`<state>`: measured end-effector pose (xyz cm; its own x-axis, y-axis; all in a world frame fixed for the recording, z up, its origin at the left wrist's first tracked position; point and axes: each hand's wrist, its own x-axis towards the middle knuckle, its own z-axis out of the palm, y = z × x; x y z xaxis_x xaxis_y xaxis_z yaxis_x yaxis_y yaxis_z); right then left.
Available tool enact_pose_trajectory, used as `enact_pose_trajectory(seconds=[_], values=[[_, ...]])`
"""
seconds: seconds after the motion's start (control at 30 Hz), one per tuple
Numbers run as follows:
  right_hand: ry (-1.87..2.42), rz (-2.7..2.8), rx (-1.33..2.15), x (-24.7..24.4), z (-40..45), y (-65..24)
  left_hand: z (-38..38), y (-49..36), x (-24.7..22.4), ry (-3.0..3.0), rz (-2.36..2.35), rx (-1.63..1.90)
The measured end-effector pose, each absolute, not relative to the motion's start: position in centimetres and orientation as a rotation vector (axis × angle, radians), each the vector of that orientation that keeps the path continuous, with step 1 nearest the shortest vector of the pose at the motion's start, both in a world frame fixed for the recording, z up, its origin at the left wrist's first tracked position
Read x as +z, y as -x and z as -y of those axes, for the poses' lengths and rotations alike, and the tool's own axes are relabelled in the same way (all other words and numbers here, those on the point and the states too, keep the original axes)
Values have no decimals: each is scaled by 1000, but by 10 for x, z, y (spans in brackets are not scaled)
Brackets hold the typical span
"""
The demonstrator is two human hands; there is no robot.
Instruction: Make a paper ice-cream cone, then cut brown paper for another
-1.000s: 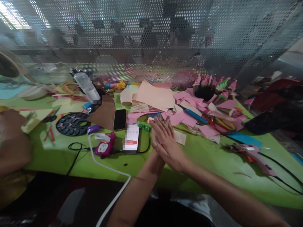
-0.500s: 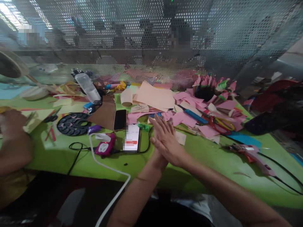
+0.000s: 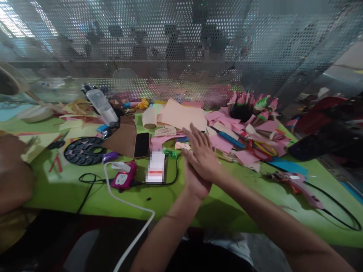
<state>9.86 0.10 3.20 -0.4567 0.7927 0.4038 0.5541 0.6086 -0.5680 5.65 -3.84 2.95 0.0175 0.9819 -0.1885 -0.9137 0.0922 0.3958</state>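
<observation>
My left hand and my right hand are pressed together palm to palm above the green table. The right one lies on top with its fingers stretched out. Beneath it the left palm lies flat, its fingers mostly covered. Whether anything is between the palms is hidden. Just left of the fingers lie a small pale pink piece and a crumpled green wrapper. A phone with a lit screen and a dark phone lie farther left.
Pink paper scraps, a blue-handled tool and scissors lie behind. A corded pink glue gun lies right. Left are a magenta power adapter, white cable, black round tray, bottle and another person's arm.
My joined hands have shifted against each other, the right sliding slightly forward over the left. The view has turned a little, so the table's things sit slightly farther left.
</observation>
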Motion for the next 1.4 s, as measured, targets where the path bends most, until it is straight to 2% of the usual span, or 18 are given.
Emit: enact_pose_trajectory(seconds=[0.13,0.17,0.23,0.33,0.4,0.67,0.8,0.9,1.07,1.4], values=[[972,2290,525,17,29,-97,37,-82,31,-202,-593,2017],[974,2304,541,16,30,-98,36,-85,30,-188,-591,2057],[1018,2301,537,18,22,-99,36,-84,28,-159,-610,1963],[1112,2232,460,26,0,-100,36,-70,25,-210,-562,1568],[1141,2182,423,30,-7,-101,38,-62,26,-233,-526,1483],[940,2371,526,23,31,-98,40,-87,44,-133,-721,1845],[1029,2258,427,30,11,-95,38,-74,36,-155,-655,1537],[1026,2134,502,37,-5,-96,39,-59,27,-155,-467,1384],[869,1972,729,50,-9,-114,39,-46,24,-115,-342,1386],[874,2141,599,39,15,-139,34,-43,22,-152,-518,1420]])
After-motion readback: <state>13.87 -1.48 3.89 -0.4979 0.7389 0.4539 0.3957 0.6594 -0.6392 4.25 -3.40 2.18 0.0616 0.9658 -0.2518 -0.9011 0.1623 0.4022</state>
